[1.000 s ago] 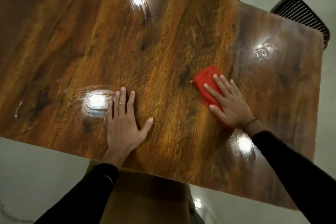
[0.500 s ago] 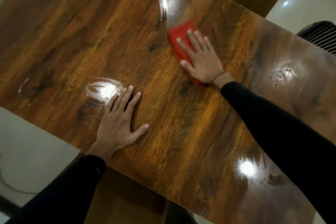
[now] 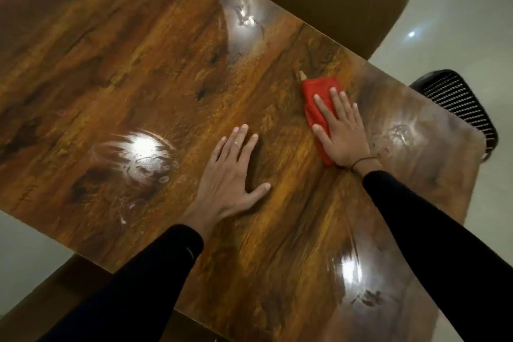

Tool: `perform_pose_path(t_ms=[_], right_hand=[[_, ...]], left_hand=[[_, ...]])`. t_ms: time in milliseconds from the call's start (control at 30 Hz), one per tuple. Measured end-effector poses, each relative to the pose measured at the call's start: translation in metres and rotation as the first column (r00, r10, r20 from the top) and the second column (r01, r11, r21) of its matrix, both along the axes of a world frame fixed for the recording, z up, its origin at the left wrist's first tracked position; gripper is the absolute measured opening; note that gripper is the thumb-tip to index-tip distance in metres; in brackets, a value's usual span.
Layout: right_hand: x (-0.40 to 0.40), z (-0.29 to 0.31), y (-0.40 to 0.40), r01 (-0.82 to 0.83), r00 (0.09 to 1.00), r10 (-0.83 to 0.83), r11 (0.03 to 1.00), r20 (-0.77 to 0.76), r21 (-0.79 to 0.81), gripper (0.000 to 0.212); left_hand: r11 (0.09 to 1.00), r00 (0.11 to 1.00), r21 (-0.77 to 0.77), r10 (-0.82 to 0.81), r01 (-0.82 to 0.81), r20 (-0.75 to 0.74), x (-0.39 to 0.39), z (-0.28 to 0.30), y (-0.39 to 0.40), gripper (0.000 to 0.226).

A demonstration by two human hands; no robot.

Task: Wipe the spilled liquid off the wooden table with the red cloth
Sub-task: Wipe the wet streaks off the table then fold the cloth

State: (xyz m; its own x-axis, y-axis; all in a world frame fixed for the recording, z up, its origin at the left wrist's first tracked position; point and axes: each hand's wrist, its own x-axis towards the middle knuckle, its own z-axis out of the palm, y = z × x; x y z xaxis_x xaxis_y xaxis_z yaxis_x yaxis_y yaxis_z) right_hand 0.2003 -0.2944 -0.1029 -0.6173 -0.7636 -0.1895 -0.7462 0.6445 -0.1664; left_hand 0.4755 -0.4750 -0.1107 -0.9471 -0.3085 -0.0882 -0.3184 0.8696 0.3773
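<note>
The glossy wooden table [image 3: 138, 50] fills most of the view. A folded red cloth [image 3: 316, 97] lies on it right of centre, and my right hand [image 3: 341, 130] presses flat on the cloth with straight fingers. Flat on the bare wood nearer the front edge rests my left hand [image 3: 230, 178], fingers spread. Wet smears of liquid [image 3: 244, 22] shine near the far edge. More liquid [image 3: 397, 133] lies just right of my right hand, and a smeared patch of liquid [image 3: 141, 153] sits left of my left hand.
A brown upholstered chair [image 3: 333, 0] stands at the far side of the table. A black mesh chair [image 3: 458, 103] is at the right end. Another wet streak [image 3: 349, 269] glistens near the front right, under my right forearm. Pale floor surrounds the table.
My right hand slid the red cloth back from the far wet patch toward the right part of the table. My left hand stayed flat on the wood. The camera view shifted.
</note>
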Motion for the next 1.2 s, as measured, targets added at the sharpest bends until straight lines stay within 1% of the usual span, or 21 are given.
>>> perform_pose_path(t_ms=[67, 133, 167, 233, 300, 333, 367, 400, 467, 533, 567, 700, 767, 833, 900, 1000, 1067, 1133, 1167, 1200], right_hand=[[-0.015, -0.002, 0.017, 0.205, 0.979, -0.205, 0.979, -0.009, -0.004, 0.07], [-0.023, -0.003, 0.037, 0.406, 0.914, -0.406, 0.914, -0.008, -0.027, 0.07], [-0.022, -0.004, 0.046, 0.502, 0.865, -0.502, 0.864, -0.003, -0.04, 0.071], [-0.007, -0.008, 0.056, 0.673, 0.738, -0.675, 0.738, -0.025, -0.057, 0.074], [0.02, -0.014, 0.054, 0.772, 0.629, -0.775, 0.632, -0.06, -0.066, 0.076], [0.033, -0.016, 0.05, 0.786, 0.611, -0.788, 0.615, -0.072, -0.065, 0.077], [0.045, -0.018, 0.045, 0.772, 0.628, -0.774, 0.633, -0.079, -0.062, 0.078], [0.054, -0.019, 0.041, 0.733, 0.673, -0.735, 0.678, -0.086, -0.056, 0.078], [0.053, -0.019, 0.034, 0.602, 0.789, -0.604, 0.797, -0.113, -0.051, 0.079], [0.031, -0.018, 0.028, 0.437, 0.891, -0.441, 0.897, -0.104, -0.059, 0.076], [0.017, -0.017, 0.026, 0.367, 0.923, -0.371, 0.929, -0.099, -0.053, 0.074], [-0.039, -0.012, 0.014, 0.184, 0.978, -0.187, 0.982, -0.091, -0.037, 0.068], [-0.066, -0.01, 0.005, 0.131, 0.987, -0.132, 0.991, -0.096, -0.019, 0.066], [-0.094, -0.006, -0.002, 0.122, 0.988, -0.122, 0.993, -0.095, -0.005, 0.065], [-0.117, -0.002, -0.006, 0.184, 0.98, -0.184, 0.983, -0.08, -0.011, 0.064], [-0.138, -0.001, -0.001, 0.383, 0.919, -0.387, 0.922, -0.073, -0.057, 0.063], [-0.133, -0.003, 0.0, 0.545, 0.832, -0.549, 0.836, -0.081, -0.07, 0.064], [-0.116, -0.009, -0.008, 0.698, 0.707, -0.701, 0.713, -0.096, -0.068, 0.068], [-0.106, -0.011, -0.016, 0.751, 0.651, -0.753, 0.657, -0.094, -0.061, 0.07], [-0.098, -0.012, -0.024, 0.784, 0.614, -0.785, 0.619, -0.086, -0.053, 0.071]], left_hand=[[0.998, 0.998, -0.001, -0.066, 0.066, 0.005, -0.018, -0.003, 0.008, 0.109], [0.995, 0.995, -0.005, -0.104, 0.104, 0.008, -0.034, -0.006, 0.018, 0.108], [0.994, 0.994, -0.009, -0.105, 0.105, 0.015, -0.039, -0.008, 0.022, 0.107], [0.994, 0.995, -0.049, -0.093, 0.094, 0.025, -0.043, -0.012, 0.028, 0.106], [0.993, 0.997, -0.095, -0.076, 0.077, 0.013, -0.044, -0.016, 0.029, 0.105], [0.992, 0.997, -0.105, -0.072, 0.072, 0.009, -0.044, -0.018, 0.029, 0.104], [0.991, 0.997, -0.114, -0.072, 0.072, 0.007, -0.044, -0.018, 0.029, 0.104], [0.99, 0.998, -0.125, -0.068, 0.068, 0.004, -0.044, -0.017, 0.03, 0.104], [0.988, 0.998, -0.145, -0.06, 0.058, -0.01, -0.045, -0.018, 0.032, 0.104], [0.986, 0.998, -0.154, -0.066, 0.062, -0.021, -0.045, -0.019, 0.032, 0.103], [0.986, 0.997, -0.157, -0.067, 0.063, -0.022, -0.044, -0.02, 0.032, 0.102], [0.982, 0.996, -0.178, -0.079, 0.071, -0.038, -0.045, -0.022, 0.032, 0.101], [0.98, 0.995, -0.19, -0.078, 0.066, -0.056, -0.044, -0.024, 0.033, 0.101], [0.978, 0.995, -0.198, -0.082, 0.068, -0.063, -0.044, -0.025, 0.033, 0.101], [0.977, 0.994, -0.203, -0.081, 0.065, -0.07, -0.043, -0.025, 0.032, 0.101], [0.977, 0.994, -0.203, -0.084, 0.07, -0.064, -0.043, -0.025, 0.032, 0.101], [0.978, 0.995, -0.195, -0.084, 0.071, -0.056, -0.043, -0.024, 0.031, 0.101], [0.979, 0.995, -0.189, -0.083, 0.073, -0.047, -0.043, -0.022, 0.031, 0.101], [0.979, 0.996, -0.188, -0.083, 0.074, -0.04, -0.044, -0.021, 0.031, 0.101], [0.98, 0.996, -0.185, -0.083, 0.076, -0.032, -0.045, -0.019, 0.031, 0.101]])
